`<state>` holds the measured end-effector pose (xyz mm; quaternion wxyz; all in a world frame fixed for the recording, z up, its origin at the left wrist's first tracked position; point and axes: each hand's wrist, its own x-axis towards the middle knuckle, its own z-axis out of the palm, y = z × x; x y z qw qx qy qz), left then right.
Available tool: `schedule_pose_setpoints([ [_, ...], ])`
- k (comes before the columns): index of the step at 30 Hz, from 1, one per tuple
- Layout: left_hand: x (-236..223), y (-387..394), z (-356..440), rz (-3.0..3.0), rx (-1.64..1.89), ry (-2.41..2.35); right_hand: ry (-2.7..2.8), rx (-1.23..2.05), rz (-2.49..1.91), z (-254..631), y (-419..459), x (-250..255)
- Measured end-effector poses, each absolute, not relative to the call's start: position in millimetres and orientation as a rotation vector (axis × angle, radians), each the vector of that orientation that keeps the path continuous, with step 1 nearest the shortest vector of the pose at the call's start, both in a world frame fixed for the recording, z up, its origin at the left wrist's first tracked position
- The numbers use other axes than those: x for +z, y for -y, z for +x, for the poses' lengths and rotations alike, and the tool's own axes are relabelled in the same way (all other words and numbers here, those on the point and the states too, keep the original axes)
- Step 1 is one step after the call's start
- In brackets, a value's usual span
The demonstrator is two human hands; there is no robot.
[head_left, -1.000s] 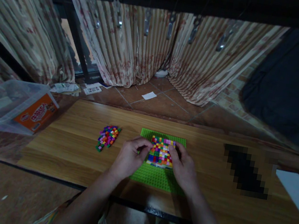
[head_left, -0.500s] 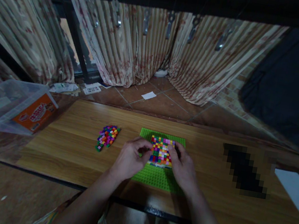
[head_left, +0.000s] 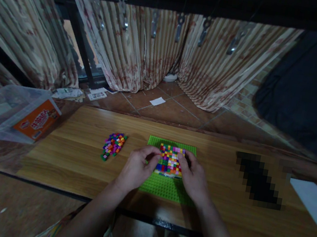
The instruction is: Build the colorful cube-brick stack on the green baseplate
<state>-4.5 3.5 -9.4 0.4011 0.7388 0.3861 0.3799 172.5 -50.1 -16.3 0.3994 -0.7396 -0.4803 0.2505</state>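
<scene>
A block of small multicoloured bricks [head_left: 172,159] stands on a green studded baseplate [head_left: 164,188] in the middle of the table. At its left edge, my left hand [head_left: 139,166] has thumb and forefinger pinched together; what lies between the tips is too small to make out. My right hand [head_left: 194,177] grips the right side of the block, its thumb on the top and its fingers around the far right corner. A loose pile of small coloured bricks [head_left: 114,145] lies to the left of my left hand.
The wooden table [head_left: 71,160] carries a pixelated dark object [head_left: 259,181] and a white sheet [head_left: 315,205] on the right. A clear plastic bin [head_left: 0,129] with an orange label stands at the left. Curtains [head_left: 144,59] hang beyond the table.
The left thumb and forefinger have shifted slightly at the block's left edge. My right hand keeps its grip, and the block and the loose pile stay in place.
</scene>
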Motion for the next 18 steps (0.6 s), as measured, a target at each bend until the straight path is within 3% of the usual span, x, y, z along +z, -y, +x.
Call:
schedule_pose_setpoints([
  [8, -12.7, -8.4, -3.0, 1.464, 1.018, -0.86, 1.206, 0.636, -1.864, 172.6, 49.8, -17.2],
  [18, -14.2, -7.4, -6.5, 1.674, 0.995, -0.897, 1.196, 0.646, -1.851, 172.0, 49.9, -16.2],
])
